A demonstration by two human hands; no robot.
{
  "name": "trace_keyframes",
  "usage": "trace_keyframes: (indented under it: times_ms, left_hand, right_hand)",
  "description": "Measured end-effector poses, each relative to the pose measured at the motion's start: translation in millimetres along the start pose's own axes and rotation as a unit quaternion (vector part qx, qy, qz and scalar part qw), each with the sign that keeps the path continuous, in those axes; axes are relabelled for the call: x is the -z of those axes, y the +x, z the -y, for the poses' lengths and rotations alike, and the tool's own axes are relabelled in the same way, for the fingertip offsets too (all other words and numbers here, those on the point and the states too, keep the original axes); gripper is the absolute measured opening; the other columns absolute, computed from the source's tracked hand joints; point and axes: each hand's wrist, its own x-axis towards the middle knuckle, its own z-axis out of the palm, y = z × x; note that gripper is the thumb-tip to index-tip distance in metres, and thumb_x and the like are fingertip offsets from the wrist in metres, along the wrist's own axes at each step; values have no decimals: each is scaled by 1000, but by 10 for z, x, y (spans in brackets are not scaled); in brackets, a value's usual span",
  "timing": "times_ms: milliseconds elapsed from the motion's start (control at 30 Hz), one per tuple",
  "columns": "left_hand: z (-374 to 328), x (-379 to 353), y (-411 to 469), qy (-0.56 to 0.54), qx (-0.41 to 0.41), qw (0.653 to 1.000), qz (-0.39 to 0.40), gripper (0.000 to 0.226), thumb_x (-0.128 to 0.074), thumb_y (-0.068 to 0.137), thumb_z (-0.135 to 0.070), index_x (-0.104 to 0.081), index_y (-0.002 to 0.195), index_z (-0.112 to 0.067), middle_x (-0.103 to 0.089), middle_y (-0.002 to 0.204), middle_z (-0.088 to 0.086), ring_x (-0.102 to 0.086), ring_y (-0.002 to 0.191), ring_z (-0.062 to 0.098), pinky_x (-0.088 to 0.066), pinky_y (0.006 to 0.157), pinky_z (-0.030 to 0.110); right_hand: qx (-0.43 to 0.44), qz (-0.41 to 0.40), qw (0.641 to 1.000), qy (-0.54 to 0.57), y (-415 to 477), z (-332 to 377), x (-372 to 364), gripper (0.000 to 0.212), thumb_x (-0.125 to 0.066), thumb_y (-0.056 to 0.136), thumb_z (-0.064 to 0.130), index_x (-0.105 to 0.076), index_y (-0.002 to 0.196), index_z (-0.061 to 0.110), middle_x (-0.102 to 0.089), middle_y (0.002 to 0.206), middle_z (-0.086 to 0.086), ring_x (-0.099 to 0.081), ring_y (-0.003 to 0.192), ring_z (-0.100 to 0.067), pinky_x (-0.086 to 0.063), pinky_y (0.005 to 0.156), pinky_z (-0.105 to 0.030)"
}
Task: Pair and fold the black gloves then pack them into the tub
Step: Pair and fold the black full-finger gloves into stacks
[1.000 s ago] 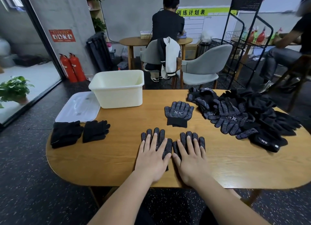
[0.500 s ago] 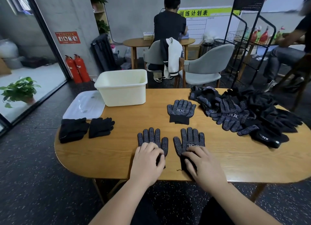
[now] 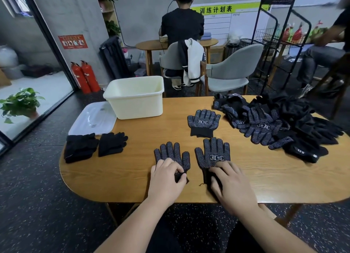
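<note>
Two black knit gloves with white dots, left glove and right glove, lie side by side near the oval wooden table's front edge.
The left hand pinches the left glove's cuff; the right hand's curled fingers grip the other's. The cream plastic tub stands far left, well apart; dark speckled floor surrounds the table.

even indoor light, daylight at left, wide-angle edge bending, blurred upper right corner

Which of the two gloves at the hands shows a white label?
The right glove, under the right hand; the left glove, under the left hand, shows only dots.
</note>
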Motion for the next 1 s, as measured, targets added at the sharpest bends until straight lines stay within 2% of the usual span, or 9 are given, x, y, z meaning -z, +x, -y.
trace_keyframes:
  times_ms: [233,367,467,600,667,767,800,900,1000]
  left_hand:
    - [48,32,-21,-100,32,993,-62,7,-73,94,-44,-67,90,-44,-59,87,-23,-48,103,4,-26,93,27]
    - [37,79,-33,-146,30,987,-56,4,-75,93,-44,-71,93,-44,-66,90,-27,-53,106,2,-34,100,33]
    - [39,102,-56,-180,40,981,-64,7,-80,90,-38,-74,92,-41,-65,92,-25,-54,100,-1,-40,100,37]
    - [53,133,-59,-180,56,980,-67,4,-76,92,-41,-73,93,-43,-63,95,-24,-53,102,-3,-43,102,41]
    - [58,131,-48,-174,40,981,-73,2,-72,94,-43,-71,95,-43,-63,101,-29,-53,107,1,-44,101,40]
    - [56,106,-42,-155,15,985,-76,6,-68,96,-43,-70,102,-42,-61,102,-30,-49,114,2,-49,97,38]
    - [52,99,-47,-146,9,986,-75,8,-68,96,-43,-70,104,-41,-59,105,-31,-48,116,2,-48,98,36]
    - [35,68,-50,-93,-17,993,-73,15,-66,98,-42,-70,112,-38,-54,114,-29,-45,119,3,-43,102,33]
    - [-83,59,-13,-50,-36,997,-51,22,-59,101,-44,-67,121,-38,-50,121,-28,-41,124,4,-38,104,31]
  right_hand:
    - [-8,7,1000,7,47,18,49,39,-49,102,54,-69,128,32,-54,137,12,-43,138,-23,-42,112,-46]
    - [10,11,999,31,147,296,22,44,-52,100,64,-72,123,33,-57,131,17,-44,133,-20,-40,112,-43]
    - [-16,22,997,72,270,542,-88,42,-56,94,69,-75,111,35,-60,117,22,-46,121,-15,-39,105,-37]
    - [-54,18,995,87,410,673,-64,21,-70,88,53,-70,90,32,-61,93,20,-54,101,-18,-42,89,-37]
    - [-77,7,991,106,474,670,96,13,-74,89,42,-70,93,30,-61,85,17,-55,91,-17,-47,85,-39]
    - [-90,16,987,132,603,602,443,13,-72,95,35,-69,107,33,-65,92,16,-58,84,-9,-50,76,-28]
    - [-86,20,985,146,649,571,571,12,-71,95,33,-68,107,34,-68,94,19,-61,84,-6,-52,75,-25]
    - [-71,34,977,197,794,476,1020,13,-72,96,26,-70,104,37,-71,92,22,-66,86,1,-57,78,-27]
    - [-61,58,971,225,963,379,1448,19,-72,97,22,-71,101,41,-71,92,25,-66,89,3,-53,79,-19]
